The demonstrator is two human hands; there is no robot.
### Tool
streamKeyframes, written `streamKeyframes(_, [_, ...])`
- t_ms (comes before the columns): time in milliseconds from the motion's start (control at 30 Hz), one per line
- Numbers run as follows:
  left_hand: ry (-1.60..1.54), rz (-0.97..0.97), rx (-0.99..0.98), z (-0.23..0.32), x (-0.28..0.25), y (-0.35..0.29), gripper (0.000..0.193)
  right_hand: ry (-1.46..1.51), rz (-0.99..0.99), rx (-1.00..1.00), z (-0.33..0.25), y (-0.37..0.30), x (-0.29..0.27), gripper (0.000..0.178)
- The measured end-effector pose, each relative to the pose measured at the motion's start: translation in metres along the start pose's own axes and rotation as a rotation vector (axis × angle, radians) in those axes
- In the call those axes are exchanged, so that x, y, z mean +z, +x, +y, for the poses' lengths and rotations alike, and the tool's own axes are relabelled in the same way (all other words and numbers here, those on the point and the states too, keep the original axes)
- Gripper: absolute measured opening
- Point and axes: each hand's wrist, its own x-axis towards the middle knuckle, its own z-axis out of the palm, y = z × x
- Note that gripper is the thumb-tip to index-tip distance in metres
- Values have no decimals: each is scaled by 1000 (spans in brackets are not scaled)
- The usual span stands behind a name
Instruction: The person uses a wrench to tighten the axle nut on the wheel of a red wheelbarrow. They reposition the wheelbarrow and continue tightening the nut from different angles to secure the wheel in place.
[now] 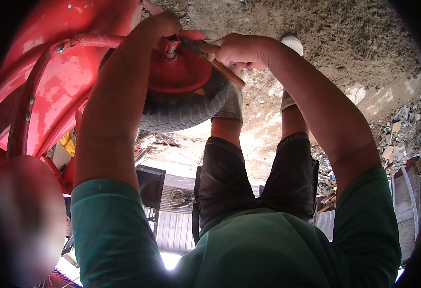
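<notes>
A red wheelbarrow (pixel 47 115) with chipped paint fills the left side, its tubular frame beside my left forearm. Its wheel has a black treaded tyre (pixel 184 113) and a red hub (pixel 186 77), with a bolt or axle end (pixel 170 50) showing at the hub's middle. My left hand (pixel 164 24) is at the red bracket just above that bolt; its fingers are hidden. On the tyre's right side, my right hand (pixel 239 50) is closed around a thin brown stick-like piece (pixel 232 77), which slants down to the right across the tyre. What its upper end touches is unclear.
Bare soil (pixel 345 43) spreads beyond my hands. A round whitish object (pixel 293 44) lies on it past my right wrist. Broken rubble (pixel 402 134) is heaped at the right. Near my legs are a dark panel (pixel 149 187) and a corrugated sheet (pixel 174 230).
</notes>
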Motion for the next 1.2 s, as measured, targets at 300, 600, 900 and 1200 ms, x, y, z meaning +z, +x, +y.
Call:
streamKeyframes(300, [113,-3,48,-3,2,3,24,165,-23,-28,-6,-11,9,49])
streamKeyframes(600, [-249,-2,45,-16,18,12,24,-1103,-76,17,-50,-7,47,44])
streamKeyframes(900, [-976,-47,-270,-8,19,-2,24,-1190,15,-63,-55,-18,60,28])
streamKeyframes(1200, [-1026,-70,-312,6,0,-9,21,-676,416,13,-42,-24,68,54])
